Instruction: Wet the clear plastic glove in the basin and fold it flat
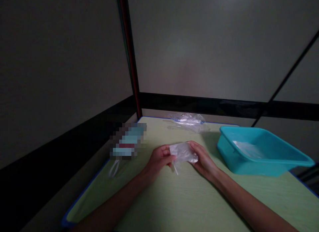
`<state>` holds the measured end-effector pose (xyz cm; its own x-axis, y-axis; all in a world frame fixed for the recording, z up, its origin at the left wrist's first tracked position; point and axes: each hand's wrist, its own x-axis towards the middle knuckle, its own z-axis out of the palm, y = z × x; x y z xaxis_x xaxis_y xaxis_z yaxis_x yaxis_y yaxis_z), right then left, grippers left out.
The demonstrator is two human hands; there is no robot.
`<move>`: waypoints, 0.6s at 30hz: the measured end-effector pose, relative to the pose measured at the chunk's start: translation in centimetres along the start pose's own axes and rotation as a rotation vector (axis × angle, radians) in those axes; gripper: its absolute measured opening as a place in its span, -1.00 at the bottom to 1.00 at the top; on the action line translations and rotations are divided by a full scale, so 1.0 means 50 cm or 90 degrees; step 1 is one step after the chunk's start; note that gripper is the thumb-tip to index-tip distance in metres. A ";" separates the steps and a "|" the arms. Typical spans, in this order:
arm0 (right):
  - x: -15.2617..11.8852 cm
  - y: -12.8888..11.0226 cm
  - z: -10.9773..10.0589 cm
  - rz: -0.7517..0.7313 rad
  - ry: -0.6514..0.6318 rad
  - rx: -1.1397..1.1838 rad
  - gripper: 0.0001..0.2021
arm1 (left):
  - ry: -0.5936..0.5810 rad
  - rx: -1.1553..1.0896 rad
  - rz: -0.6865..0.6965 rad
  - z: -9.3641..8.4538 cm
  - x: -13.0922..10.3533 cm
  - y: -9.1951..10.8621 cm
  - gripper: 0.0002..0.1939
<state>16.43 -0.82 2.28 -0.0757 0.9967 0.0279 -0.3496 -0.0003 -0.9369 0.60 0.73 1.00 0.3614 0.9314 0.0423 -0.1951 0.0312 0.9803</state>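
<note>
Over the middle of the table, a small, clear plastic bag (pixel 183 151) is stretched between my two hands. Its left edge is pinched by my left hand (pixel 160 158), thumb on top and fingers behind. On the other edge, my right hand (pixel 201 158) grips the bag, with some fingers hidden underneath. A thin strip of the plastic hangs down beside my left thumb. Whether the bag contains anything, I cannot make out.
A turquoise plastic basin (pixel 259 167) stands at the right, with whitish plastic inside. Crumpled clear plastic (pixel 188 122) lies at the table's back edge. To the left is a blurred-out phone-like object (pixel 129 140) with a white strap (pixel 114 169). Walls border the light-green table (pixel 159 205).
</note>
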 end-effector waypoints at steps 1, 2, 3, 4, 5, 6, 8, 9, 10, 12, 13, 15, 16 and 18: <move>-0.002 0.000 0.002 0.015 -0.008 0.023 -0.76 | 0.010 0.000 0.007 -0.001 0.000 0.000 -0.69; -0.003 0.001 0.004 0.028 -0.017 0.045 -0.77 | 0.020 0.001 0.014 -0.001 0.001 0.001 -0.68; -0.004 0.002 0.006 0.038 -0.026 0.064 -0.78 | 0.030 0.003 0.020 -0.001 0.001 0.002 -0.67; -0.004 0.004 0.007 0.041 -0.032 0.079 -0.78 | 0.040 0.004 0.023 0.000 0.001 0.003 -0.67; -0.003 0.007 0.008 0.038 -0.034 0.086 -0.78 | 0.050 0.006 0.023 0.001 0.001 0.004 -0.67; -0.002 0.010 0.008 0.030 -0.031 0.084 -0.79 | 0.062 0.007 0.025 0.002 0.001 0.005 -0.66; 0.001 0.014 0.005 0.008 -0.009 0.065 -0.81 | 0.092 -0.002 0.033 0.004 0.001 0.007 -0.64; 0.002 0.014 0.002 -0.013 0.012 0.046 -0.82 | 0.106 -0.014 0.035 0.004 0.000 0.007 -0.63; 0.003 0.011 -0.002 -0.048 0.040 0.014 -0.84 | 0.119 -0.033 0.032 0.004 0.000 0.008 -0.62; 0.001 0.001 -0.011 -0.163 0.097 -0.099 -0.86 | 0.123 -0.102 0.008 0.002 -0.002 0.009 -0.64; -0.002 -0.006 -0.016 -0.242 0.118 -0.182 -0.88 | 0.104 -0.152 -0.015 0.001 -0.003 0.010 -0.68; -0.011 -0.020 -0.022 -0.428 0.105 -0.392 -0.93 | 0.025 -0.268 -0.097 -0.001 -0.005 0.013 -0.77; -0.016 -0.025 -0.023 -0.521 0.061 -0.513 -0.96 | -0.024 -0.325 -0.152 -0.001 -0.006 0.015 -0.78; -0.025 -0.027 -0.019 -0.674 -0.078 -0.758 -0.92 | -0.108 -0.413 -0.255 0.002 -0.007 0.019 -0.74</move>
<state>17.87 -1.99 3.19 -0.3752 0.4941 0.7843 0.5994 0.7747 -0.2013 0.40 0.41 1.94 0.6416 0.7377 -0.2103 -0.4955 0.6078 0.6205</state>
